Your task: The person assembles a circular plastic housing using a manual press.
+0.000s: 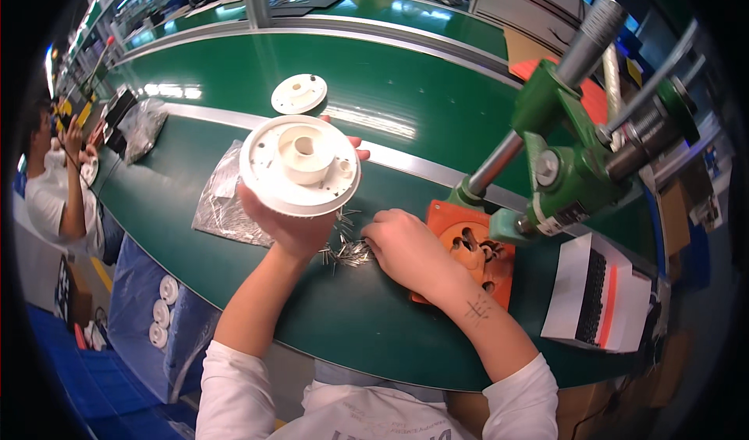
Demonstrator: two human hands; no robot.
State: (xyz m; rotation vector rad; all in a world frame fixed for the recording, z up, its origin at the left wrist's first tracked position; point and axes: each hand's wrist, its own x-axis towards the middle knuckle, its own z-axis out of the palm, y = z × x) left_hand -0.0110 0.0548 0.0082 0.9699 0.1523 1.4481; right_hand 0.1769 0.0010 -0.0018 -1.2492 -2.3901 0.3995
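While left hand [292, 225] holds white disc [299, 167], right hand [406, 249] on pins [347, 253]

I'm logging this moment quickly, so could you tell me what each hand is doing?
Left hand: closed around the white plastic disc, held up.
Right hand: fingers curled down on the small metal pins; grip cannot be told.

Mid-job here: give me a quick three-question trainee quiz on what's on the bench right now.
1. True or false: the left hand holds the round white plastic disc with a raised hub up off the green belt table.
2. What is the right hand touching? A) the heap of small metal pins B) the green lever press C) the crumpled clear plastic bag
3. Fill in: the orange fixture plate lies directly under the green ____.

Key: 1 true; 2 A; 3 press.
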